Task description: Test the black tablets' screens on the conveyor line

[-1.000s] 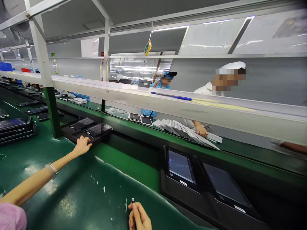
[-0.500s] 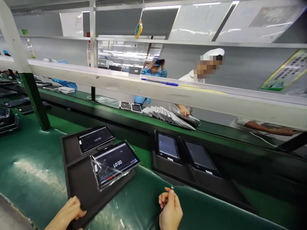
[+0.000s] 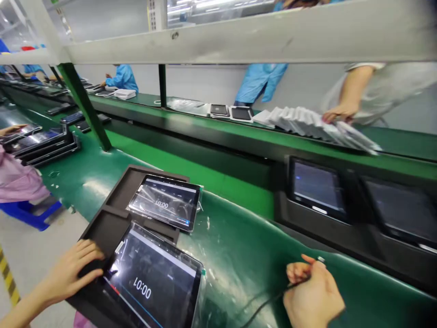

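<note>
My left hand (image 3: 73, 269) lies over the left edge of a black tray (image 3: 102, 230), thumb and fingers apart, close to the lower tablet (image 3: 155, 282). That tablet rests tilted on the tray, in clear film, with inverted timer digits on its lit screen. Beyond it, a second film-covered tablet (image 3: 167, 202) shows the same kind of timer and overhangs the tray's right side. Well to the right, my right hand (image 3: 312, 291) is closed around a thin black cable (image 3: 261, 310). The cable's small metal plug (image 3: 321, 259) sticks out past the fingertips.
Two more tablets (image 3: 319, 187) lean in a dark holder (image 3: 307, 223) at right. Stacked trays (image 3: 51, 146) stand at left beside a person's pink sleeve (image 3: 20, 177). A green post (image 3: 85, 107) rises from the bench. Across the line, a co-worker's hand (image 3: 341, 111) touches white sleeves (image 3: 303, 120).
My view has tipped down and turned left. The tray and its tablets now sit at a different angle. My left hand's fingers have uncurled over the tray; my right hand still holds the cable.
</note>
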{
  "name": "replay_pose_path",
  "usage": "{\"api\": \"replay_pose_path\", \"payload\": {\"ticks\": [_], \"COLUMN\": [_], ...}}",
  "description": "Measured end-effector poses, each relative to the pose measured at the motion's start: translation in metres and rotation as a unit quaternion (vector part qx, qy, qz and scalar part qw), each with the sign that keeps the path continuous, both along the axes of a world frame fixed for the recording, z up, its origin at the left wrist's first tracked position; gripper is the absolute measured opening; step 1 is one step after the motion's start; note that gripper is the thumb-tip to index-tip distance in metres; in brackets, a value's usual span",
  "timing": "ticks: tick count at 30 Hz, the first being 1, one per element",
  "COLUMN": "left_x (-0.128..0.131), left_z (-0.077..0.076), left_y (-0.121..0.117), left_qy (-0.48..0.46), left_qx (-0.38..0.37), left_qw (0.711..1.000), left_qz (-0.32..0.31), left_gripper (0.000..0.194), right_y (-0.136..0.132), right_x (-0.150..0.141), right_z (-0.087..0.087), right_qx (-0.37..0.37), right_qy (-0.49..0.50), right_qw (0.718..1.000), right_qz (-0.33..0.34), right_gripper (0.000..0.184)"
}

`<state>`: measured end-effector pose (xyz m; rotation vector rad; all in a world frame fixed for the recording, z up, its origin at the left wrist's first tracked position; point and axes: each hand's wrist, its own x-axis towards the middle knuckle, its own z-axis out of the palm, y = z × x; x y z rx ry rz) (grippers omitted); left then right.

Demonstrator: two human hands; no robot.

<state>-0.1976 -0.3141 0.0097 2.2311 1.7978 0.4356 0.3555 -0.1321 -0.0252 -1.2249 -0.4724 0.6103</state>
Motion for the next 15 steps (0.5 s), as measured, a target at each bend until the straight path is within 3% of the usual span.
{"api": "replay_pose_path", "payload": {"ticks": [2,3,6,9,13,15], "left_x": [0.022,0.036,0.071,0.086,0.083,0.075], "left_z": [0.015,0.022,0.034,0.031,0.014,0.008], "left_y": [0.019,0.030,0.074,0.131,0.211,0.244], "left_qy": [0.029,0.036,0.024,0.016,-0.003,-0.025], "left_qx": [-0.094,-0.136,-0.163,-0.080,-0.011,0.017], "left_qw": [0.992,0.981,0.960,0.981,0.991,0.995], "left_qz": [-0.077,-0.134,-0.227,-0.178,-0.134,-0.100], "left_gripper": [0.092,0.105,0.106,0.089,0.113,0.108], "right_y": [0.001,0.001,0.002,0.003,0.004,0.003], "right_x": [-0.001,-0.001,-0.002,-0.002,-0.001,-0.002], "right_z": [-0.001,-0.001,0.001,0.002,0.001,0.000], "right_qx": [0.002,0.005,0.000,-0.015,-0.017,-0.016], "right_qy": [-0.006,-0.009,-0.015,-0.018,-0.017,-0.024], "right_qw": [1.000,1.000,1.000,1.000,1.000,0.999], "right_qz": [0.000,0.000,0.003,0.003,0.011,0.018], "right_gripper": [0.024,0.024,0.030,0.035,0.038,0.036]}}
